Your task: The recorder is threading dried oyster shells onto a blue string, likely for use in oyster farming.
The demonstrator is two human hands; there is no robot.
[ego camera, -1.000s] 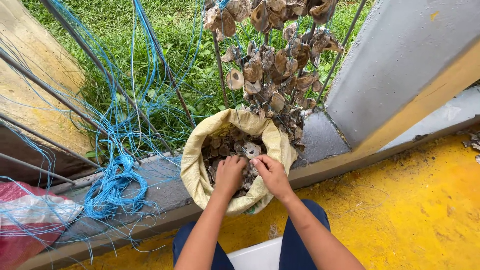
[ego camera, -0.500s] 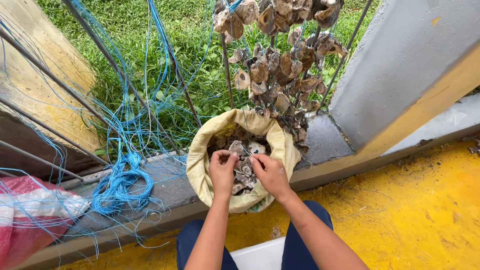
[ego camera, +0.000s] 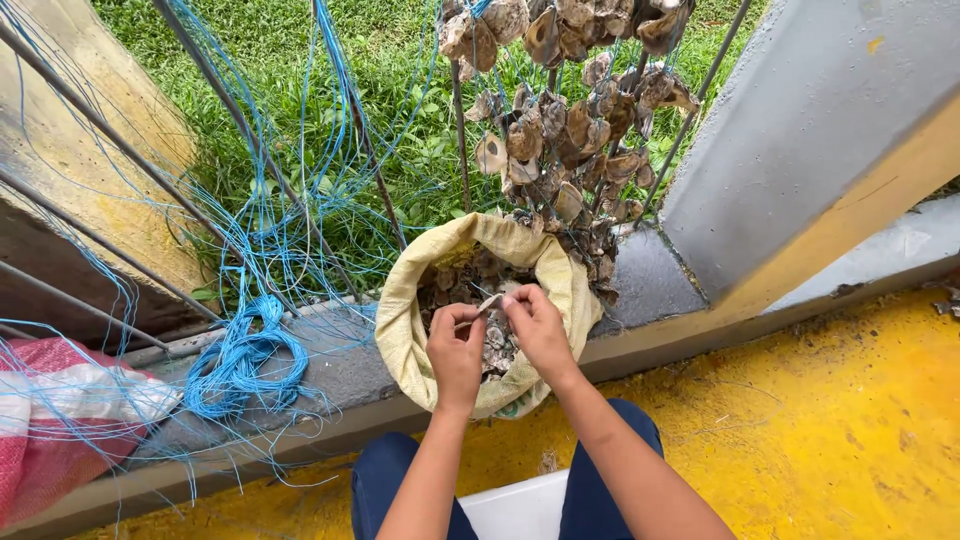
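Nearest me I see my knees in dark blue trousers [ego camera: 600,480] and, between them, the edge of a white plastic seat [ego camera: 510,510], on a yellow painted floor [ego camera: 830,430] with plenty of open room to my right. Ahead runs a grey concrete kerb [ego camera: 330,370], and on it sits the tan woven sack [ego camera: 410,330], its mouth rolled wide open and full of grey oyster shells [ego camera: 450,285].

Over that mouth my left hand [ego camera: 455,350] and right hand [ego camera: 540,330] meet. Both are pinched on one small flat grey shell [ego camera: 490,301], left grip clenched on its near edge, right grip on the other side, just above the heap and inside the sack's rim.

Left of the sack, a coil of thin blue cord [ego camera: 245,360] lies on the kerb, with loose strands fanning out across it, and a red and white mesh bag [ego camera: 60,420] crowds the far left edge.

Beyond, thin dark metal rods [ego camera: 240,125] slant up over green grass [ego camera: 380,90], and strung clusters of shells [ego camera: 560,110] hang close above the sack's far rim. A grey slanted concrete post [ego camera: 800,130] walls off the right.
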